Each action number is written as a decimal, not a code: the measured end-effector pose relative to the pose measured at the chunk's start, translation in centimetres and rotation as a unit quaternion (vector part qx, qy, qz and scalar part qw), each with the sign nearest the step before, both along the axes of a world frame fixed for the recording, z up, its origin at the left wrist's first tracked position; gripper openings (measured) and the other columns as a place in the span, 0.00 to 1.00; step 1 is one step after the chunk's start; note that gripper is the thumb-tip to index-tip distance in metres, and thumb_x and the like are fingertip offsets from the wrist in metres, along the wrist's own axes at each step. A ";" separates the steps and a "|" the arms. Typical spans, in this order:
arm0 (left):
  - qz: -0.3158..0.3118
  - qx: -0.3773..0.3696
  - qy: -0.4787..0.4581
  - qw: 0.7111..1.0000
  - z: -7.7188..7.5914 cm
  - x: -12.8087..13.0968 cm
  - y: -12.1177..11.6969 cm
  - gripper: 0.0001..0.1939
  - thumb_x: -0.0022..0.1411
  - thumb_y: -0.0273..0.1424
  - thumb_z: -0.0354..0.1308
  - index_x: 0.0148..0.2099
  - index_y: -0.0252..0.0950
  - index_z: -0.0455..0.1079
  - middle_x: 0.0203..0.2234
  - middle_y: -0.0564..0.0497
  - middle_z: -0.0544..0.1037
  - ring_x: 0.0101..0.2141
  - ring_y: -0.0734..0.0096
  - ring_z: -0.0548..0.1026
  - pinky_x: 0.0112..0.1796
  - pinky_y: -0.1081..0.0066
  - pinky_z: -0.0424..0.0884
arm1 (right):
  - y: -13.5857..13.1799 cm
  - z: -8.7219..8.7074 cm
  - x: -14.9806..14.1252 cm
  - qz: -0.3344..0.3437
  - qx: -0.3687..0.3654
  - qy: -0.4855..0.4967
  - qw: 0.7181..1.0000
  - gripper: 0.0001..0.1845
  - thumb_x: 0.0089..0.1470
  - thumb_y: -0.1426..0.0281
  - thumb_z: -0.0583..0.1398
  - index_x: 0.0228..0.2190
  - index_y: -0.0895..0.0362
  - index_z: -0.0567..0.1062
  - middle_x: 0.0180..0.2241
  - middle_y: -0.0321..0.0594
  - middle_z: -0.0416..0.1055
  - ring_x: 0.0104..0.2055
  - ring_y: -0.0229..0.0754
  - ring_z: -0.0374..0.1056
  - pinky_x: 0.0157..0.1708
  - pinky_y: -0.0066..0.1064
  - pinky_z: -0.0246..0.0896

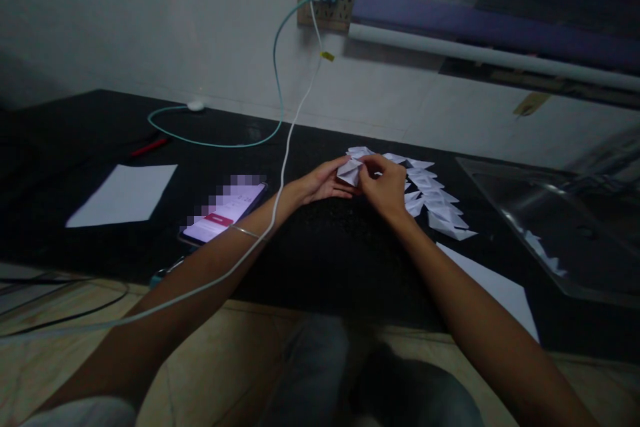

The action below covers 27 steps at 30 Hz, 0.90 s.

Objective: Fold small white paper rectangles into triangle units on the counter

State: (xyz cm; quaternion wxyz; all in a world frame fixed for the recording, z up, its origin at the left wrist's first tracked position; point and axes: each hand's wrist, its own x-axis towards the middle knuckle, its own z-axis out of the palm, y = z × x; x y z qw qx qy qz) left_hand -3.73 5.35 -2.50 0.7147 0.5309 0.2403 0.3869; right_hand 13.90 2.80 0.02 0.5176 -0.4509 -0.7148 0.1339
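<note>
Between my two hands is a small folded piece of white paper (349,172), held just above the dark countertop. My left hand (325,183) grips its left side, thumb on top and the other fingers stretched beneath. My right hand (385,181) pinches its right edge between thumb and forefinger. Right behind and beside my right hand lie rows of similar folded paper pieces (434,195), pointed and overlapping. Part of those rows is hidden by my hands.
A lit phone (225,212) and a white paper sheet (123,195) lie left; another sheet (493,283) lies under my right forearm. A white cable (286,160) hangs across my left forearm. A sink (565,233) is at the right, a red pen-like object (150,147) at the back left.
</note>
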 end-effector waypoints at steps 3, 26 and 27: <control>0.019 0.012 -0.001 1.000 -0.1 -0.2 -0.1 0.24 0.68 0.47 0.59 0.51 0.31 0.76 0.41 0.37 0.84 0.37 0.62 0.83 0.43 0.63 0.78 | 0.6 0.2 0.1 0.031 -0.084 0.108 0.990 0.10 0.53 0.71 0.59 0.34 0.53 0.80 0.32 0.39 0.78 0.33 0.43 0.73 0.37 0.38 0.69; 0.065 0.102 0.145 0.982 0.8 -0.2 -0.6 0.25 0.63 0.49 0.65 0.44 0.29 0.79 0.34 0.38 0.85 0.31 0.71 0.82 0.30 0.76 0.71 | 1.5 0.0 0.3 0.058 -0.158 0.242 0.955 0.08 0.43 0.65 0.71 0.29 0.53 0.82 0.25 0.37 0.75 0.26 0.39 0.66 0.30 0.37 0.63; 0.069 0.112 0.149 0.980 0.8 -0.2 -0.6 0.25 0.62 0.49 0.66 0.44 0.29 0.78 0.33 0.38 0.85 0.31 0.71 0.82 0.30 0.76 0.71 | 1.5 0.0 0.3 0.066 -0.175 0.252 0.950 0.09 0.43 0.65 0.71 0.30 0.53 0.82 0.26 0.37 0.75 0.26 0.39 0.67 0.30 0.37 0.64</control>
